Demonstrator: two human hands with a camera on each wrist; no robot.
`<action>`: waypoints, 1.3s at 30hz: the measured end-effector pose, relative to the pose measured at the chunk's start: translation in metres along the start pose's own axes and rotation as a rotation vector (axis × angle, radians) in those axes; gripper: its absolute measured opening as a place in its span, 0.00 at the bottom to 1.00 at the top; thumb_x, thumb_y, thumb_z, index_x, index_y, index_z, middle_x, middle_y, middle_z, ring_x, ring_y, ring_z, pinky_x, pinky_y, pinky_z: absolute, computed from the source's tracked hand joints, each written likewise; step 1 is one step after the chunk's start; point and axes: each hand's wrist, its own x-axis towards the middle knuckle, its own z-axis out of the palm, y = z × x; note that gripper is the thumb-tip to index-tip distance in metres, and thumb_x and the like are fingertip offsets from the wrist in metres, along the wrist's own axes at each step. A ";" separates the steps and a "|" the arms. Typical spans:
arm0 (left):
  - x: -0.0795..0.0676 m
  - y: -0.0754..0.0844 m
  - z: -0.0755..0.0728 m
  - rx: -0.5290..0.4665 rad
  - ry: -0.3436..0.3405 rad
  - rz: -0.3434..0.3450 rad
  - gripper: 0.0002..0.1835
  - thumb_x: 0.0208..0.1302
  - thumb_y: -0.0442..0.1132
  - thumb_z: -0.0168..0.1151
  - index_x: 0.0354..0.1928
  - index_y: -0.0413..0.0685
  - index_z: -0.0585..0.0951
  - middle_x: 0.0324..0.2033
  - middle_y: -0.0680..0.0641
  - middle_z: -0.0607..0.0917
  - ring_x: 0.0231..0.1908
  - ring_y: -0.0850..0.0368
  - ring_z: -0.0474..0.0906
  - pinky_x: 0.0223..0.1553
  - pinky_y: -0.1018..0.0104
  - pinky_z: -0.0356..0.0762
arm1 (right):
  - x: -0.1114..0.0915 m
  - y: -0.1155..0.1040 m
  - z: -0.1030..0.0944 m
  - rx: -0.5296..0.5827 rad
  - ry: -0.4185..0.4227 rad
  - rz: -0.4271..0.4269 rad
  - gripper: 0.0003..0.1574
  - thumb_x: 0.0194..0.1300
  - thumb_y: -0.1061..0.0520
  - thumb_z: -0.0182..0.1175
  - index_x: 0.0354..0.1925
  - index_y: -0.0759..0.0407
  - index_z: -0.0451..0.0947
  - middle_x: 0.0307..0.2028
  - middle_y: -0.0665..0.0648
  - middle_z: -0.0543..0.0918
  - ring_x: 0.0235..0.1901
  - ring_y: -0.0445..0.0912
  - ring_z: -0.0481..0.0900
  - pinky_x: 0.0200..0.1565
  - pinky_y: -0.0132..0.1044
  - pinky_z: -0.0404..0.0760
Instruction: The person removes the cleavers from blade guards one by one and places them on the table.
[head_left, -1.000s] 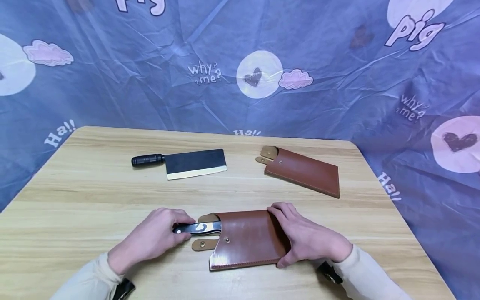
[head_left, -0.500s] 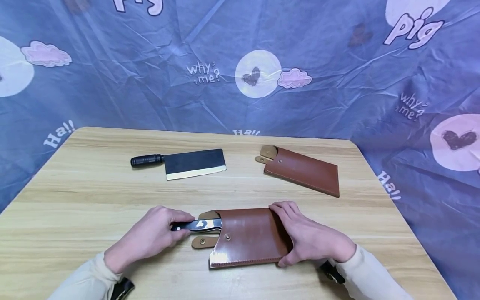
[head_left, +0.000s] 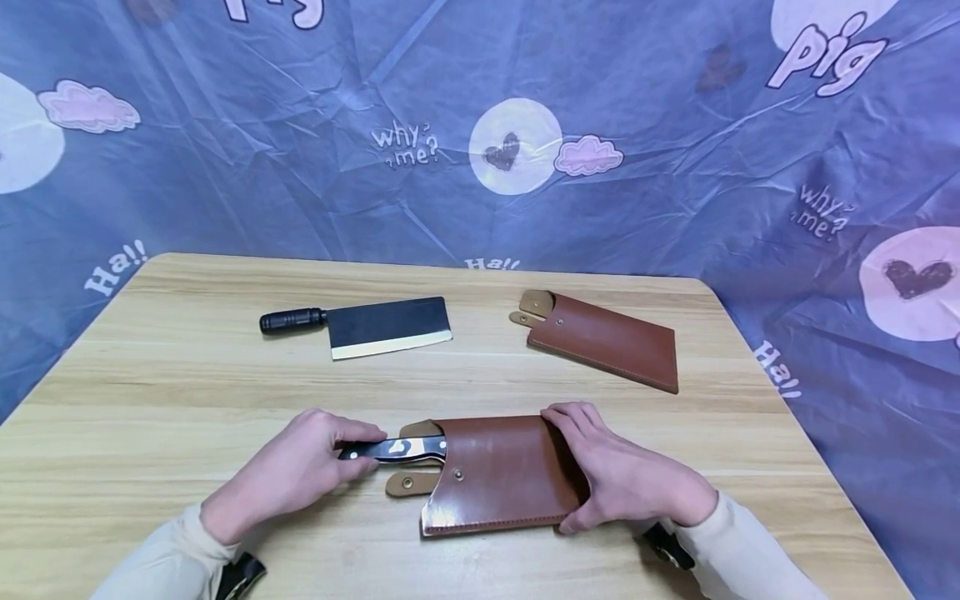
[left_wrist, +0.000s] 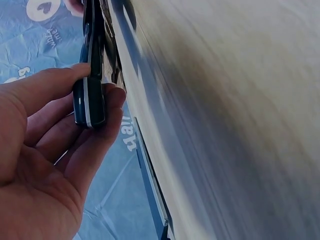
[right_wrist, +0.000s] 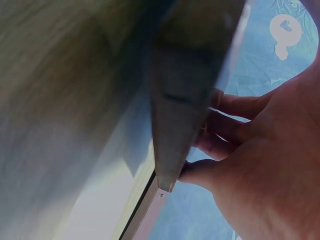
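At the near middle of the table, a brown leather knife sheath (head_left: 506, 475) lies with its opening to the left. A knife's black riveted handle (head_left: 408, 449) sticks out of it; the blade is hidden inside. My left hand (head_left: 288, 467) pinches the handle's end between thumb and fingers, as the left wrist view also shows on the handle (left_wrist: 90, 102). My right hand (head_left: 630, 479) grips the sheath's right end, fingers over the far corner and thumb at the near one. The sheath's tan snap strap (head_left: 412, 483) lies unfastened. In the right wrist view, the sheath's edge (right_wrist: 180, 110) stands beside the fingers.
Farther back on the wooden table (head_left: 187, 400) lies a cleaver (head_left: 388, 323) with a black handle and a bright cutting edge. A second brown leather sheath (head_left: 607, 342) lies at the back right, its strap unfastened. A blue printed cloth (head_left: 322, 167) hangs behind the table.
My left hand has shifted slightly left with the handle, and the sheath slightly right with my right hand. A little more of the handle shows. The cleaver and second sheath stay put.
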 end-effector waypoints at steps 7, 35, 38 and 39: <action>0.001 -0.002 -0.002 0.018 0.003 0.015 0.12 0.51 0.39 0.66 0.41 0.55 0.83 0.33 0.62 0.82 0.28 0.68 0.72 0.26 0.72 0.71 | -0.001 0.000 -0.001 -0.003 0.004 0.003 0.74 0.27 0.28 0.69 0.64 0.61 0.50 0.58 0.53 0.55 0.57 0.43 0.51 0.53 0.39 0.65; 0.006 -0.012 -0.013 0.051 0.006 0.038 0.13 0.52 0.41 0.66 0.43 0.52 0.82 0.38 0.58 0.82 0.31 0.68 0.74 0.32 0.70 0.73 | 0.000 0.008 -0.007 0.007 0.015 0.054 0.74 0.28 0.29 0.70 0.65 0.60 0.49 0.59 0.51 0.55 0.58 0.41 0.49 0.54 0.37 0.63; 0.006 -0.013 -0.013 0.052 0.010 0.035 0.13 0.52 0.41 0.66 0.42 0.53 0.83 0.38 0.58 0.82 0.31 0.68 0.74 0.32 0.70 0.73 | 0.000 0.009 -0.007 0.008 0.019 0.049 0.73 0.28 0.30 0.70 0.64 0.61 0.49 0.59 0.52 0.55 0.58 0.41 0.49 0.54 0.37 0.63; 0.007 -0.013 -0.014 0.055 0.010 0.038 0.13 0.52 0.41 0.66 0.42 0.53 0.83 0.38 0.59 0.82 0.32 0.68 0.74 0.33 0.70 0.73 | 0.000 0.010 -0.006 0.008 0.021 0.047 0.73 0.27 0.30 0.71 0.64 0.61 0.50 0.59 0.52 0.55 0.58 0.41 0.49 0.54 0.37 0.63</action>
